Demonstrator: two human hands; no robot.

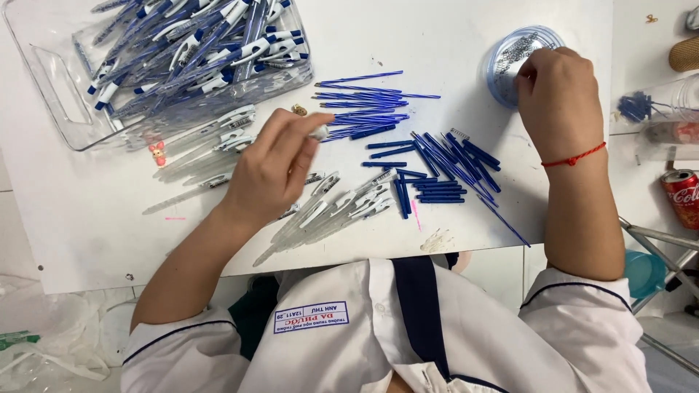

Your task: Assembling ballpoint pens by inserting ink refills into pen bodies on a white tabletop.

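Note:
My left hand (273,164) hovers over the white table (466,36), its fingertips pinched on a clear pen barrel (318,132). Below it lie several clear pen barrels with white clips (328,211). My right hand (559,98), with a red string on the wrist, reaches with bunched fingers into a small round clear dish of tiny springs (510,58). Between the hands lie thin blue ink refills (364,109) and short blue pen parts (444,167).
A clear plastic bin (65,109) full of assembled blue and white pens stands at the top left. More clear barrels (211,145) lie beside it. A red drink can (683,196) and clear containers (670,102) stand at the right, off the table.

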